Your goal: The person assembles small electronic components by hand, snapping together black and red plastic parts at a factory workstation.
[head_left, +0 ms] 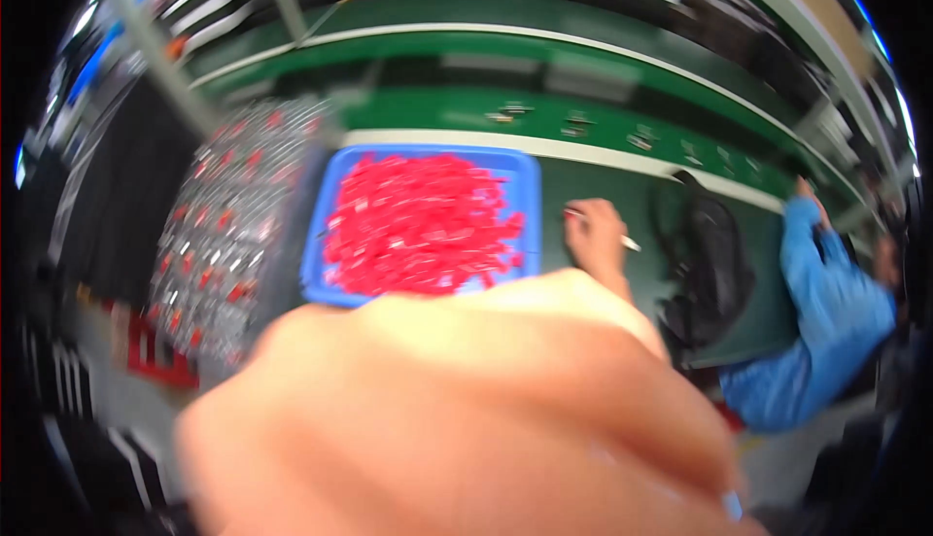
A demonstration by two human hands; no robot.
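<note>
Very close and blurred, what appears to be my left hand (457,410) fills the lower middle of the head view. Its fingers are smeared or out of sight, so I cannot tell whether it holds anything. Beyond it, my right hand (598,232) is closed over the dark green bench, just right of a blue tray (532,220). A white pen-like stick (630,243) pokes out from its right side, and a small red piece (573,214) shows at its fingertips. Many small glossy red pieces (423,220) lie heaped in the tray; motion blurs their exact kind.
Left of the tray stand stacked clear plastic trays (228,225) with red bits in them. A black bag-like object (714,259) lies to the right. Small metallic parts (576,125) sit spaced along the green strip behind. A co-worker's blue sleeve (812,283) reaches in at right.
</note>
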